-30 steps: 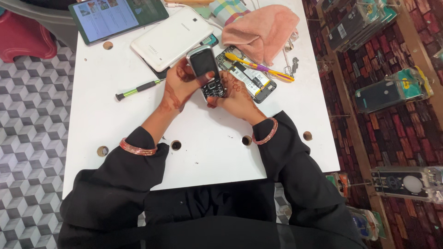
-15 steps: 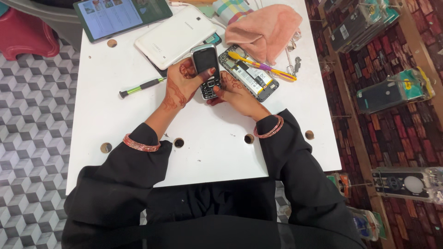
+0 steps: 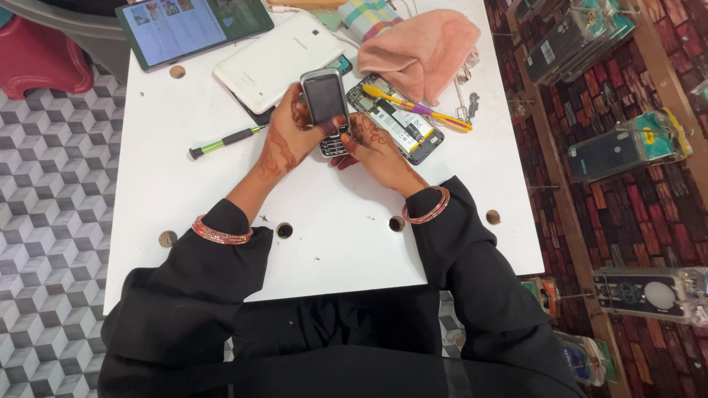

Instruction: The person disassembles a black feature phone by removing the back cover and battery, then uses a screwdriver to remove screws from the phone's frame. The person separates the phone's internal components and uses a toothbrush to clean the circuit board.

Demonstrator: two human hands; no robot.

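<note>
A small keypad phone (image 3: 327,105) with a dark screen and silver rim is held just above the white table (image 3: 346,243). My left hand (image 3: 289,136) grips its left side, thumb on the screen edge. My right hand (image 3: 376,147) holds its lower right, fingers at the keypad. Both wrists wear bangles and black sleeves.
An opened smartphone (image 3: 402,125) showing its battery lies right of the hands, a yellow and purple tool (image 3: 417,107) across it. A green-handled screwdriver (image 3: 225,140) lies to the left. Behind are a white tablet (image 3: 276,59), a lit tablet (image 3: 193,26) and a pink cloth (image 3: 424,44).
The keypad phone has been raised more upright between both hands. The hands stay in the same spot on the table.
</note>
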